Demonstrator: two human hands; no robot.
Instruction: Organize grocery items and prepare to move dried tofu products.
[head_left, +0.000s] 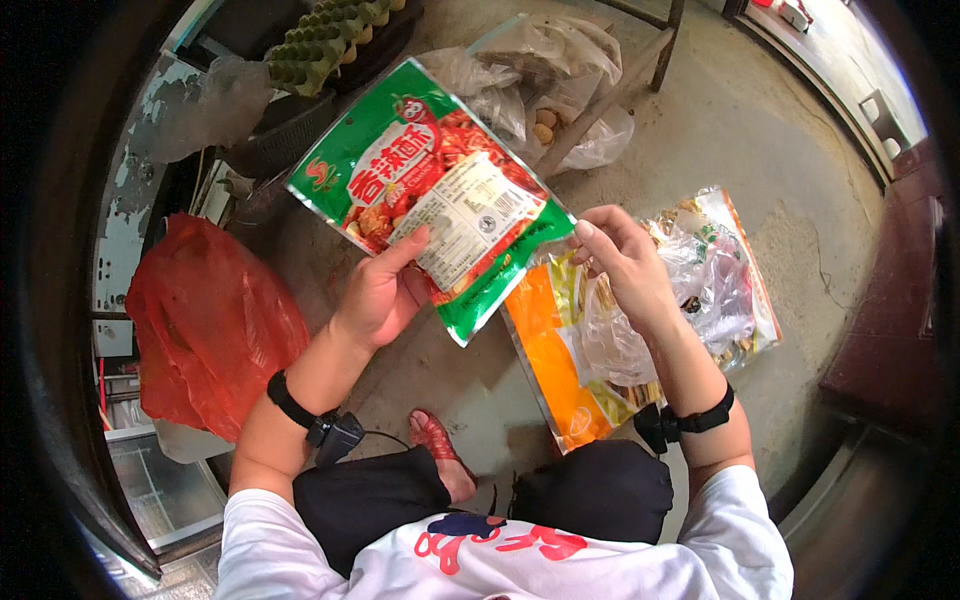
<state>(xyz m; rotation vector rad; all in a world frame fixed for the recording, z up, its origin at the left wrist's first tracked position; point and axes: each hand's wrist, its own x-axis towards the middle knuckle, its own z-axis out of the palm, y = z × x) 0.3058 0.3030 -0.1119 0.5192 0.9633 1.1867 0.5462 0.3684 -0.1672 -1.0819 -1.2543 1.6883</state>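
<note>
My left hand (386, 289) grips the lower left edge of a green and red foil snack packet (457, 217), its thumb on the printed panel and its fingers behind. The packet is held tilted above the floor, with a white label bearing writing towards me. At the packet's right corner, my right hand (619, 262) pinches the edge between thumb and fingers. Beneath my right hand and forearm lies a large orange and clear plastic bag (547, 337), with crumpled clear plastic wrappers (712, 270) on it.
A red plastic bag (214, 322) stands at the left. Egg trays (322, 49) rest above a dark basket (281, 135) at the upper left. Clear plastic bags (555, 52) lie beyond the packet, beside a wooden leg or bar (600, 109). A dark red furniture panel (892, 300) is at the right.
</note>
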